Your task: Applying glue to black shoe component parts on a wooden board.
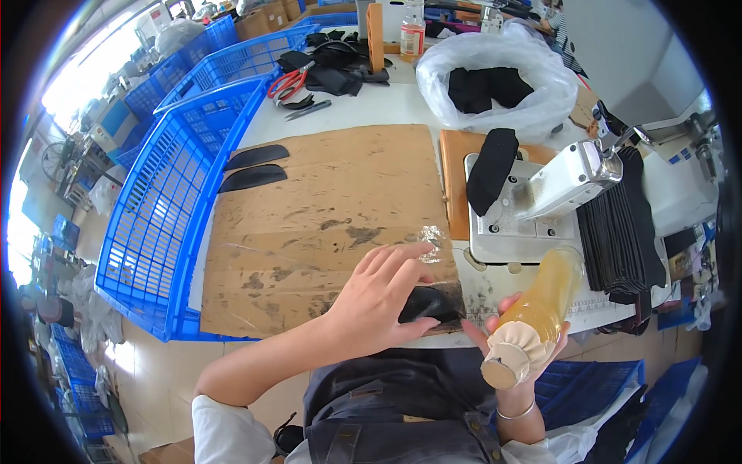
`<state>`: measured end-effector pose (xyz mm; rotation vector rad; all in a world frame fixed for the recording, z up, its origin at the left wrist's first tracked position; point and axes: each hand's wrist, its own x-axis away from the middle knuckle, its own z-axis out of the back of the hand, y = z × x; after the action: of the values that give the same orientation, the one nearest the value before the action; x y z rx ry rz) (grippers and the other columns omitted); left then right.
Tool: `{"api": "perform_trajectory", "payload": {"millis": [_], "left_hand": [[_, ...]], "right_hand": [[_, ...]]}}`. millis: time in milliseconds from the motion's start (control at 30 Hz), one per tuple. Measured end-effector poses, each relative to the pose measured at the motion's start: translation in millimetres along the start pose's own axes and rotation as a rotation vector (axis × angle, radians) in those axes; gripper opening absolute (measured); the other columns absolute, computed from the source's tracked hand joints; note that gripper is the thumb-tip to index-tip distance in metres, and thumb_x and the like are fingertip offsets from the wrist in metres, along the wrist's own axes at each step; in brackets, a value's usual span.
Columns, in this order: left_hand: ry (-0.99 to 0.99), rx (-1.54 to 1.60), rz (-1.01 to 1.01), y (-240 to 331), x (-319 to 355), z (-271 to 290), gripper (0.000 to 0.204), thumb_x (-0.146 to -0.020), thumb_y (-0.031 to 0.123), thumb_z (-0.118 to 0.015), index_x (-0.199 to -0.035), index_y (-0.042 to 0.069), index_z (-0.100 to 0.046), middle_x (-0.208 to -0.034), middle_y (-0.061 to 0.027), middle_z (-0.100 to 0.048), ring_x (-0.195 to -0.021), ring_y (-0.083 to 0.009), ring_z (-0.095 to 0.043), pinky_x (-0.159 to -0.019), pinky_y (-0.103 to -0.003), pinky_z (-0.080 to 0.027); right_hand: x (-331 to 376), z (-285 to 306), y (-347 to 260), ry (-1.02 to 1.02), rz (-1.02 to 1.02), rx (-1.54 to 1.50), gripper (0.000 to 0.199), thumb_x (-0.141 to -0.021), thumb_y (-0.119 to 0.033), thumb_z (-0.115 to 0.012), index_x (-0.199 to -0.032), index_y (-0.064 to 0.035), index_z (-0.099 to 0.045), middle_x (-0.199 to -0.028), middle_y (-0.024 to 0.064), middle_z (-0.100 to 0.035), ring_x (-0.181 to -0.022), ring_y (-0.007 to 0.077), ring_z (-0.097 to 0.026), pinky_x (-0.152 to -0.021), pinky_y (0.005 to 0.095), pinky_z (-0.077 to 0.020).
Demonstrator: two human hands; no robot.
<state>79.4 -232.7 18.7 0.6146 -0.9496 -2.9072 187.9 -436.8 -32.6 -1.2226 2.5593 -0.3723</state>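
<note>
Left hand pins a black piece to the cardboard while the right hand tips a bottle of yellow liquid toward it.

The left hand [384,298] lies fairly flat, fingers spread, thumb and palm pressing the black piece [430,303] at the near edge of the cardboard sheet [325,224]. The right hand [516,340] is wrapped around the bottle [539,313], nozzle pointing up and away. This looks like the applying step; next the nozzle must swing round over the piece. Just beyond stands the sewing machine [541,201], close to the bottle's path, with stacked black pieces [622,232], a plastic bag [495,73], scissors [290,81] and blue crates [166,209] around.
</note>
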Motion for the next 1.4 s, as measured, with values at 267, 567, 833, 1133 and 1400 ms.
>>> {"api": "perform_trajectory", "payload": {"millis": [267,567,833,1133,1400], "left_hand": [[0.121,0.005,-0.041,1,11,-4,0.023,-0.069,0.014,-0.074,-0.077,0.007,-0.054,-0.127,-0.0105,-0.047,-0.117,-0.0337,-0.044,-0.096,-0.044,-0.035],[0.177,0.124,0.074,-8,18,0,0.018,-0.070,0.013,-0.073,-0.071,0.006,-0.056,-0.123,-0.0090,-0.051,-0.114,-0.0308,-0.046,-0.093,-0.041,-0.037],[0.229,0.170,0.115,-12,19,-6,0.019,-0.071,0.014,-0.073,-0.073,0.007,-0.055,-0.117,-0.0080,-0.054,-0.108,-0.0299,-0.049,-0.090,-0.040,-0.039],[0.329,0.346,0.368,-17,27,61,0.015,-0.071,0.016,-0.072,-0.069,0.006,-0.061,-0.113,-0.0129,-0.059,-0.105,-0.0288,-0.054,-0.090,-0.036,-0.041],[0.774,-0.567,0.214,-89,60,170,0.013,-0.067,0.010,-0.072,-0.067,0.006,-0.059,-0.114,-0.0099,-0.058,-0.107,-0.0276,-0.052,-0.092,-0.040,-0.038]], "right_hand": [[-4,-9,10,0.044,-0.095,-0.079,0.077,-0.080,-0.070,-0.036,-0.127,-0.0094,-0.039,-0.117,0.0127,-0.050,-0.099,0.0340,-0.058,-0.100,0.0672,-0.0218],[-4,-10,13,0.105,-0.077,-0.002,0.077,-0.081,-0.071,-0.034,-0.126,-0.0082,-0.041,-0.115,0.0126,-0.051,-0.097,0.0324,-0.059,-0.099,0.0686,-0.0197],[-10,-18,16,0.138,-0.057,-0.029,0.075,-0.082,-0.068,-0.037,-0.123,-0.0055,-0.040,-0.114,0.0125,-0.052,-0.095,0.0315,-0.060,-0.102,0.0674,-0.0178],[-8,-12,15,0.085,-0.076,-0.079,0.075,-0.082,-0.066,-0.042,-0.127,-0.0058,-0.037,-0.119,0.0120,-0.051,-0.101,0.0341,-0.058,-0.105,0.0652,-0.0101],[-10,-8,14,0.095,-0.084,-0.106,0.072,-0.082,-0.064,-0.045,-0.129,-0.0107,-0.039,-0.122,0.0096,-0.050,-0.101,0.0340,-0.058,-0.105,0.0651,-0.0111]]}}
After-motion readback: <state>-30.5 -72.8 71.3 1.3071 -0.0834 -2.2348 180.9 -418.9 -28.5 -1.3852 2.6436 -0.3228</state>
